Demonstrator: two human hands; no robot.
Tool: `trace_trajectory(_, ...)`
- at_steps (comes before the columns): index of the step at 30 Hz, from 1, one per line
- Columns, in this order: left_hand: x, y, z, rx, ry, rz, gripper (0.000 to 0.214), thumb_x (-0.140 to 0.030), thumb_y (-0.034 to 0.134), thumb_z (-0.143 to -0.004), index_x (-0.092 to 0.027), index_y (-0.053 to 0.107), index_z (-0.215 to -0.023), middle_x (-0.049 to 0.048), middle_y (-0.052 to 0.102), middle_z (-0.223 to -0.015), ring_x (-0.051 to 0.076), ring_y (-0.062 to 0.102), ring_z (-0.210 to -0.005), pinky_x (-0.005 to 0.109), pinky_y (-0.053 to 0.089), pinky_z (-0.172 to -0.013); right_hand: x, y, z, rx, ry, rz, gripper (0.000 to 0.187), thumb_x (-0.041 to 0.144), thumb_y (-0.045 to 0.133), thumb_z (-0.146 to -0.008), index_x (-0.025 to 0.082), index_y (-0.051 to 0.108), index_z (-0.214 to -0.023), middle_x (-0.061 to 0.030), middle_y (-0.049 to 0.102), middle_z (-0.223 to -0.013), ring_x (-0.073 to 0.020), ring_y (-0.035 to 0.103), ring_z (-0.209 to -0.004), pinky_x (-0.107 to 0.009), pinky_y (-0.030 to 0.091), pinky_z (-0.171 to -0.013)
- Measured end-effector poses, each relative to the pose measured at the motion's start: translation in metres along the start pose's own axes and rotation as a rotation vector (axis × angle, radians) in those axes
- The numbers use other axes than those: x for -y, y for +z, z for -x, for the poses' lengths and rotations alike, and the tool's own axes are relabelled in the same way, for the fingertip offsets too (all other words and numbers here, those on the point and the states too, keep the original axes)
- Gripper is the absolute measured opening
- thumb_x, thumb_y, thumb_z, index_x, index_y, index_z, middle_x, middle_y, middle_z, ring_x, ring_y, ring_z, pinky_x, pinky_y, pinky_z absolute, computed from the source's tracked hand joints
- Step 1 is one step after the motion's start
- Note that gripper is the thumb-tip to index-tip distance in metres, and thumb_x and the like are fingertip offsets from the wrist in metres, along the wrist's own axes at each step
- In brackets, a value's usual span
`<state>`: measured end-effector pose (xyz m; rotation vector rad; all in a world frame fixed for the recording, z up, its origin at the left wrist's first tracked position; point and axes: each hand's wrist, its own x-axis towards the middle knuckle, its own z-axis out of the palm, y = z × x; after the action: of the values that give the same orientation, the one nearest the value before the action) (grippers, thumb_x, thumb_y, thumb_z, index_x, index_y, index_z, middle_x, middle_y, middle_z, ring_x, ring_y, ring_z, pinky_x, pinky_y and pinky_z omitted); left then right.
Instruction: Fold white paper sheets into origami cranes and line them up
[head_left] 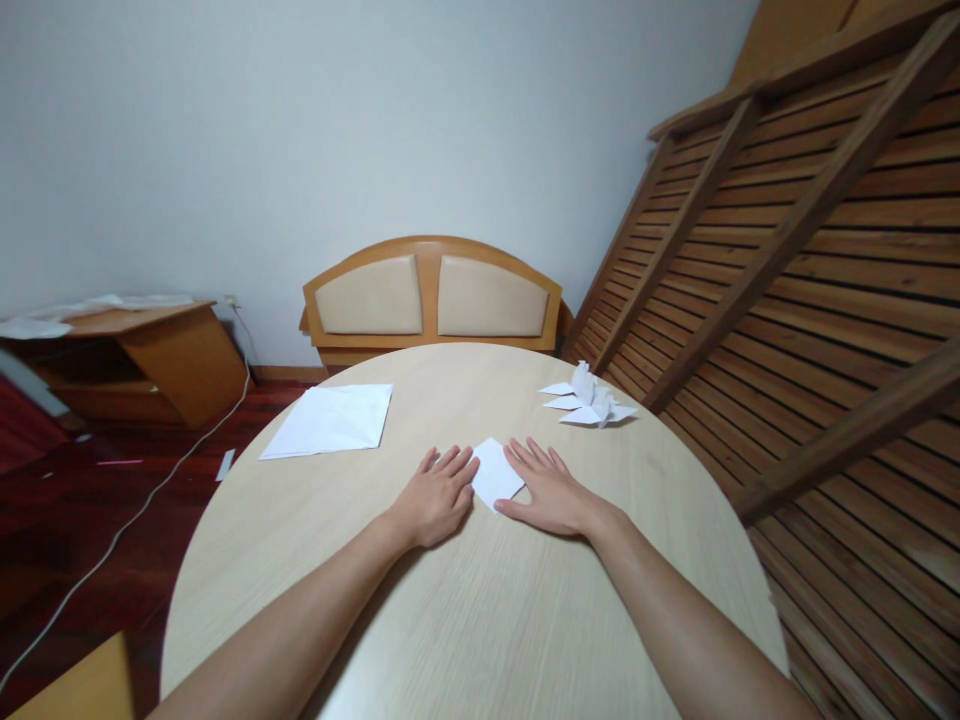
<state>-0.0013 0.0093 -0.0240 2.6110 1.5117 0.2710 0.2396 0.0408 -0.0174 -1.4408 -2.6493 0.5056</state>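
A small folded square of white paper (496, 478) lies on the round wooden table (480, 620), one corner pointing away from me. My left hand (441, 492) rests beside its left corner, palm down, fingers stretched out and their tips touching the edge. On the other side, my right hand (551, 488) lies flat with the thumb apart, its thumb and fingertips on the paper's right edges. Several folded white paper cranes (592, 400) stand close together at the table's far right. At the far left is a stack of white paper sheets (330, 418).
A headboard with cream panels (367, 295) stands behind the table against the wall. Wooden slats (810, 270) lean close along the right side. To the left are a wooden desk (172, 360) and a white cable (180, 462) across the dark floor.
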Motion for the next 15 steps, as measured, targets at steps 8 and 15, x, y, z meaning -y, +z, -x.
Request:
trace_trajectory(8, 0.0020, -0.0003, -0.0006, -0.145, 0.211, 0.111, 0.058, -0.018, 0.046, -0.088, -0.015, 0.039, -0.146, 0.0141, 0.046, -0.150, 0.025, 0.041, -0.140, 0.046, 0.032, -0.118, 0.0009, 0.0044, -0.0002, -0.092, -0.167, -0.047, 0.090, 0.070, 0.052, -0.085, 0.025, 0.022, -0.157, -0.0089, 0.021, -0.163, -0.0318, 0.006, -0.152, -0.055, 0.003, -0.121)
trace_trajectory(15, 0.0014, -0.0040, -0.0004, -0.191, 0.174, 0.187, 0.044, -0.024, 0.051, -0.089, -0.014, 0.048, -0.131, 0.0143, 0.064, -0.123, 0.027, 0.058, -0.119, 0.043, 0.046, -0.105, 0.0029, 0.0028, -0.0028, -0.160, -0.205, -0.060, 0.072, 0.064, 0.051, -0.090, 0.026, 0.039, -0.150, -0.0099, 0.036, -0.158, -0.0323, 0.018, -0.150, -0.057, 0.011, -0.120)
